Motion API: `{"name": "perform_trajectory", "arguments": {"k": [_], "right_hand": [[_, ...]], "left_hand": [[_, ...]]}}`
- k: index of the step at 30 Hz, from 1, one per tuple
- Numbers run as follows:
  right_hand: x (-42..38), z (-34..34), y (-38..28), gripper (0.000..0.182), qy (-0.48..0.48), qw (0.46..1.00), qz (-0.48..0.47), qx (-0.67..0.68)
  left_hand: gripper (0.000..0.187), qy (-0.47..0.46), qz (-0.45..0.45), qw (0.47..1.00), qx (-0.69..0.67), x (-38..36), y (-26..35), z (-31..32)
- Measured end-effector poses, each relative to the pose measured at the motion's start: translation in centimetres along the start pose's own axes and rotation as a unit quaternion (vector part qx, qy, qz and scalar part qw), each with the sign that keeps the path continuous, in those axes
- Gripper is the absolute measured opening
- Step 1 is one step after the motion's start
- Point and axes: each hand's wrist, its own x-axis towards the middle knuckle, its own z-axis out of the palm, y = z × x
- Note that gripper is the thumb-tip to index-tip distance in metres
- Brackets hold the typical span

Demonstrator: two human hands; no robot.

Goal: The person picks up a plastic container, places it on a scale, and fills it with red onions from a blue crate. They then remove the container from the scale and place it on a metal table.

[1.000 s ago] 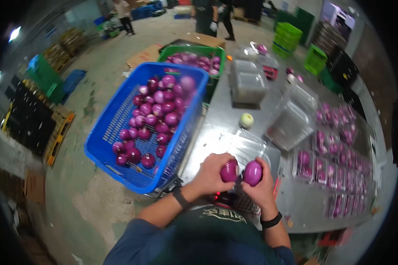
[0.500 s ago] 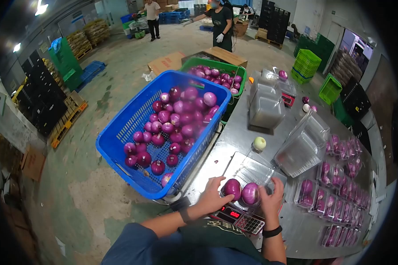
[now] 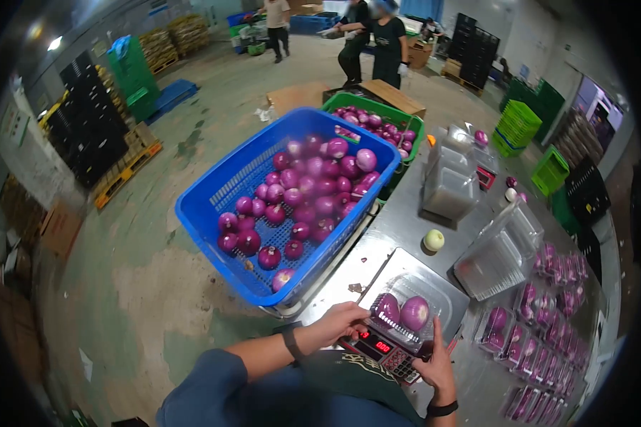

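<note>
Two purple onions point(image 3: 414, 313) sit in a clear plastic clamshell box point(image 3: 404, 336) on the metal plate of a digital scale point(image 3: 434, 285). Clear ribbed plastic covers at least the left onion. My left hand point(image 3: 338, 322) is closed at the box's left edge, fingertips pinching the plastic. At the right edge is my right hand point(image 3: 436, 364), its index finger stretched along the box and its thumb apart below. Just under the box, the scale's red display point(image 3: 382, 346) reads zero. A pale peeled onion point(image 3: 434, 240) lies on the table beyond the scale.
A blue basket point(image 3: 221, 267) of purple onions stands at left, with a green crate point(image 3: 414, 142) of onions behind. Stacked clear boxes point(image 3: 495, 256) and packed onion boxes point(image 3: 534, 349) occupy the steel table's right side. Several people point(image 3: 388, 43) stand in the background.
The clear lid that lay spread out beyond the onions now appears folded over them. My right hand has moved down from the onion to the box's edge. The view has shifted slightly.
</note>
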Motion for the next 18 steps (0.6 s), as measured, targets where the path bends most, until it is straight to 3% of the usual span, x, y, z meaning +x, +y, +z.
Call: {"name": "perform_trajectory", "arguments": {"k": [1,4,8,9,12,13,16,18], "right_hand": [[-0.5,0.9,0.0,0.085,-0.019,0.990,0.081,0.113],[-0.3,3.0,-0.8,0.082,0.117,0.897,0.232,0.359],[-1.1,4.4,1.7,0.056,0.130,0.884,0.202,0.402],[-1.1,4.4,2.2,0.051,0.131,0.885,0.196,0.401],[-1.3,4.0,2.6,0.053,0.144,0.870,0.208,0.424],[-1.4,3.9,1.8,0.055,0.154,0.859,0.211,0.441],[-2.3,3.2,4.9,0.057,0.095,0.886,0.177,0.419],[-3.3,2.7,5.1,0.058,0.124,0.872,0.210,0.425]], "left_hand": [[0.013,0.023,0.024,0.998,0.062,0.5,-0.3,0.1],[0.012,0.033,0.047,0.992,0.113,1.5,-0.3,0.0],[0.012,0.033,0.053,0.982,0.176,1.7,0.3,0.5],[0.022,0.044,0.043,0.980,0.189,1.2,0.8,1.2],[0.037,0.016,0.070,0.979,0.189,2.4,-0.4,1.1],[0.050,0.013,0.071,0.977,0.200,2.5,-0.5,1.2],[0.050,-0.016,0.066,0.980,0.185,2.8,-0.8,1.6],[0.051,-0.018,0.067,0.977,0.202,3.4,-1.3,2.0]]}}
